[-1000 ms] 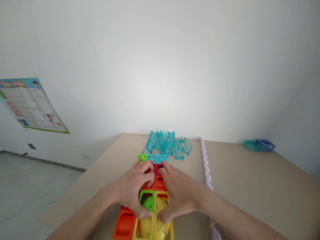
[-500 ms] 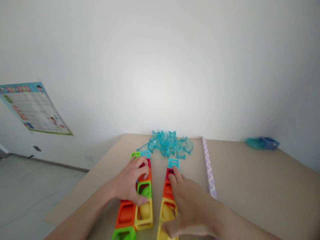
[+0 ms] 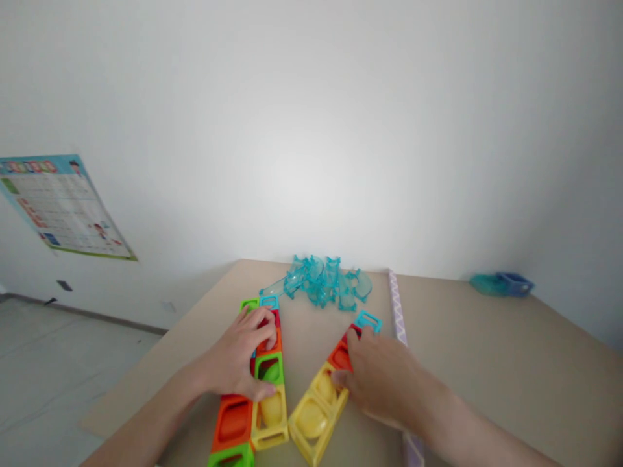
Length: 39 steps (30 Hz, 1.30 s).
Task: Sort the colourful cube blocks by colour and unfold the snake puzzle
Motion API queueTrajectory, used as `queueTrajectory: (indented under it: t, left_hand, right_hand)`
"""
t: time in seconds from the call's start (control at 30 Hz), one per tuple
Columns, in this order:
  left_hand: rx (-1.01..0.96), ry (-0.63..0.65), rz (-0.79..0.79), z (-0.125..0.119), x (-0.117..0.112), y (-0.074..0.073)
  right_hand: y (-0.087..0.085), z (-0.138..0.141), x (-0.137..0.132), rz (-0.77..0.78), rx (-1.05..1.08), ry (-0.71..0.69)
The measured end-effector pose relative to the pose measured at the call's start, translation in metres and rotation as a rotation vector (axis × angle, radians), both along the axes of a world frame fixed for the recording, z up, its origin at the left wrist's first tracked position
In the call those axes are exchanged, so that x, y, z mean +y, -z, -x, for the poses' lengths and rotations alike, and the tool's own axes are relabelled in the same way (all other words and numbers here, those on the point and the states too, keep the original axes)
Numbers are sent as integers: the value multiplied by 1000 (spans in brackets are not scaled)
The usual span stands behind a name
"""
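My left hand [image 3: 241, 360] lies fingers down on a two-wide strip of coloured square frame blocks [image 3: 253, 402], covering its red and blue middle. My right hand [image 3: 384, 376] rests on a separate single-file strip [image 3: 324, 405] of yellow, orange, red and cyan blocks, which lies slanted, its far cyan end [image 3: 368, 321] pointing right. The fingers of both hands curl down onto the blocks. Several clear turquoise plastic pieces [image 3: 324, 285] are heaped beyond both strips.
The beige table [image 3: 487, 363] runs back to a white wall. A lilac zigzag-patterned strip [image 3: 396, 311] lies lengthwise right of the blocks. A blue and teal item [image 3: 501, 283] sits at the far right edge. A poster [image 3: 58, 207] hangs on the left wall.
The single block mat has split into two strips. My right hand has pulled its strip away to the right and turned it at a slant; my left hand has shifted its strip left.
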State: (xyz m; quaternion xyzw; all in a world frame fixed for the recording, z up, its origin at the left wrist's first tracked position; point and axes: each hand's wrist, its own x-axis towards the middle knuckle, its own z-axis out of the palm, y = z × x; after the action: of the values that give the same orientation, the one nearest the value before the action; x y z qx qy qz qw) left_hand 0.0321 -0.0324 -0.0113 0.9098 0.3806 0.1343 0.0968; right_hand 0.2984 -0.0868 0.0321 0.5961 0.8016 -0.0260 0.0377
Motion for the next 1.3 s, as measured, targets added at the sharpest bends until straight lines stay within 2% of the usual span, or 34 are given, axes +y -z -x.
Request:
queueTrajectory:
  t: [0.07,0.13,0.33,0.47,0.63,0.77,0.97,1.1,1.3]
  left_hand:
    - [-2,-6,3,5,-2,0]
    - [0,-18,5,9,-4,0]
    - [23,-75,8,11,-8,-2]
    - [20,-90,4,10,-10,-2]
    - [11,-112,-4,10,-12,-2]
    - [9,-123,-4,9,-12,-1]
    - [-2,-137,-29,8,-13,1]
    - [-12,-138,-35,6,-15,-1]
    - [-5,-143,-21,4,-16,-2]
  right_hand:
    - [-1,-12,5,41,20,-104]
    - [-1,-20,11,40,28,-118]
    - [5,-3,17,-68,-11,96]
    - [9,7,19,-161,19,159]
    - [9,6,23,-141,31,199]
    - [12,9,24,-122,63,32]
    - [15,20,17,-20,398,-292]
    - [17,29,10,34,545,-396]
    - [23,36,6,98,637,-533]
